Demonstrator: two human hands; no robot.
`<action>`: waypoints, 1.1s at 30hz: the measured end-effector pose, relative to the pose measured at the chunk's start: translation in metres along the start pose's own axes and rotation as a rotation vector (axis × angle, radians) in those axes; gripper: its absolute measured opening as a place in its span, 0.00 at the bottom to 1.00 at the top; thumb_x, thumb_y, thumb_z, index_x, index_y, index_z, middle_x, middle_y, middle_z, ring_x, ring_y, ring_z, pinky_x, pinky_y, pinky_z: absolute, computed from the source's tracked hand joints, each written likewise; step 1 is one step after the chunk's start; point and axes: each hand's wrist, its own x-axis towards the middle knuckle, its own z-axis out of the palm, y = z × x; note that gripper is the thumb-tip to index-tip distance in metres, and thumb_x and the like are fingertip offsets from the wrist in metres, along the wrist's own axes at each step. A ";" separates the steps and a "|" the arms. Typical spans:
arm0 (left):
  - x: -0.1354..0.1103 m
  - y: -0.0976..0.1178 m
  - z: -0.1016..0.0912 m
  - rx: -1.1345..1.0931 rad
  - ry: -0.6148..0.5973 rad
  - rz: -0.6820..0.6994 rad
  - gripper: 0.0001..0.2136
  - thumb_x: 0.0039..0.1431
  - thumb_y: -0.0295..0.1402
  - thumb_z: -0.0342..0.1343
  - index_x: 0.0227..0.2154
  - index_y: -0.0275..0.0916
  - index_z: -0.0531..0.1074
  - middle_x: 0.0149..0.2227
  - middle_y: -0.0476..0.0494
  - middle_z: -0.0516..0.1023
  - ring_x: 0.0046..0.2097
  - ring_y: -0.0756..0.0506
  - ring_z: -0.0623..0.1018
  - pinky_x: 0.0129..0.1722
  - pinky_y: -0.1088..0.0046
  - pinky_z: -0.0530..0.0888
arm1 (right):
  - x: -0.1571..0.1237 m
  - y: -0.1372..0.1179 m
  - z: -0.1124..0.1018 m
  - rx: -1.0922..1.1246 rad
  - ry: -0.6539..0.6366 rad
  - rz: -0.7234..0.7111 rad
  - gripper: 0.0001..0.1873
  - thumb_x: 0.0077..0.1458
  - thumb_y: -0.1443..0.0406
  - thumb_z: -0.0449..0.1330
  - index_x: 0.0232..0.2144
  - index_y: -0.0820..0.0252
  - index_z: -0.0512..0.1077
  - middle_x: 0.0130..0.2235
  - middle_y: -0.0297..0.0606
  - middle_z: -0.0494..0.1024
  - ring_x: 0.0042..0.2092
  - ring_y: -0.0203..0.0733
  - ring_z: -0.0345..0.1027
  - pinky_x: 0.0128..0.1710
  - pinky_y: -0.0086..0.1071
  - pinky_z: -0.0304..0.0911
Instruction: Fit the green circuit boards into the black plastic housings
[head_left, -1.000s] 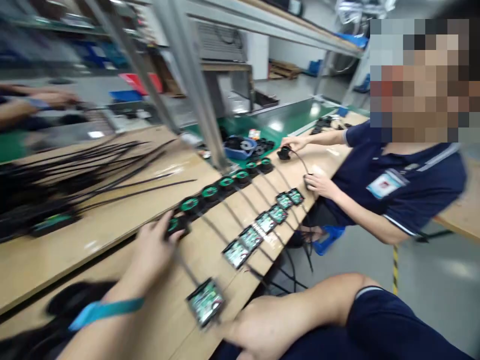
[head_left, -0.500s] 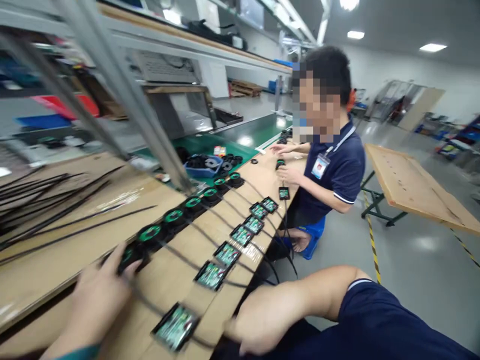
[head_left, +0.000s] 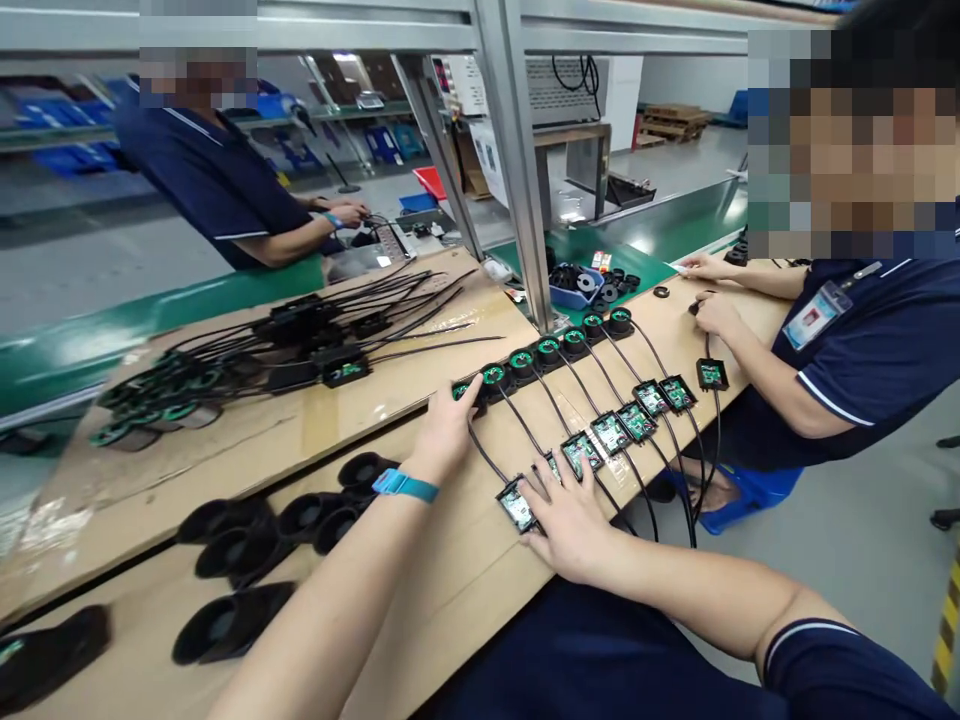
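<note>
My left hand (head_left: 442, 428) is closed around the nearest round black housing (head_left: 460, 389), which has a green circuit board inside. A black cable (head_left: 486, 452) links it to a small black box with a circuit board (head_left: 514, 505). Over the near end of the row of boxes, my right hand (head_left: 571, 522) lies with fingers spread. Its fingertips touch the nearest box and reach onto neighbouring ones, including another circuit-board box (head_left: 581, 453); one box is partly hidden under the fingers. Several similar round housings (head_left: 523, 366) stand in a row beyond my left hand.
Empty-looking black housings (head_left: 240, 555) lie at the near left. A raised board holds a pile of cabled parts (head_left: 300, 340). A metal post (head_left: 517, 170) rises behind the row. One co-worker (head_left: 877, 330) sits at the right; another (head_left: 225, 170) works across the bench.
My view has swung left. My right hand has moved from the table edge onto the circuit-board boxes. My left hand stays at the nearest round housing.
</note>
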 end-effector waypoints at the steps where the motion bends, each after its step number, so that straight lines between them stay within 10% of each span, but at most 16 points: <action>1: 0.002 0.001 0.001 0.013 -0.013 -0.008 0.27 0.69 0.33 0.47 0.70 0.48 0.56 0.57 0.31 0.62 0.54 0.33 0.71 0.51 0.56 0.75 | 0.000 0.005 0.000 -0.001 0.014 0.006 0.35 0.62 0.50 0.61 0.66 0.57 0.64 0.72 0.55 0.52 0.73 0.67 0.38 0.68 0.71 0.30; 25: 0.028 0.034 0.000 -0.120 -0.042 -0.078 0.28 0.65 0.27 0.46 0.67 0.45 0.62 0.57 0.29 0.61 0.56 0.31 0.70 0.54 0.48 0.74 | -0.012 0.061 -0.026 -0.013 0.053 -0.050 0.32 0.60 0.58 0.64 0.64 0.58 0.65 0.73 0.58 0.50 0.73 0.64 0.41 0.67 0.68 0.38; 33: -0.059 0.074 -0.010 -0.346 0.254 -0.007 0.24 0.68 0.34 0.48 0.65 0.37 0.59 0.61 0.29 0.63 0.64 0.33 0.65 0.64 0.47 0.66 | -0.066 0.098 -0.021 0.170 0.610 0.118 0.12 0.64 0.63 0.61 0.49 0.58 0.73 0.51 0.46 0.79 0.53 0.51 0.70 0.55 0.48 0.63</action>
